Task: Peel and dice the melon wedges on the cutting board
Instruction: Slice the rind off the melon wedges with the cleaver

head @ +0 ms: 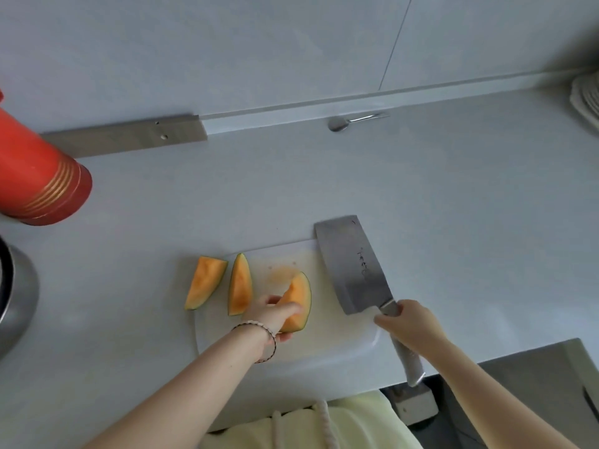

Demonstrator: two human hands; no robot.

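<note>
Three orange melon wedges with thin green rind are sitting on the left half of the white plastic cutting board [324, 346], all unpeeled. The left hand [275, 314], wearing a beaded bracelet [267, 340], is gripping the right wedge [298, 296], with its fingers curling over the flesh and the rind facing right. The middle wedge [240, 286] is lying just beside it, and the left wedge [205, 281] is sitting at the board's left edge.

The right hand [410, 325] is clenching the pale handle of the big steel cleaver [350, 264], which is showing its flat side over the board's right edge. Can't tell if it's touching the board.

Further back on the pale countertop [453, 189], a metal spoon [338, 124] is lying by the wall. A red cylindrical container [39, 170] is standing far left.
</note>
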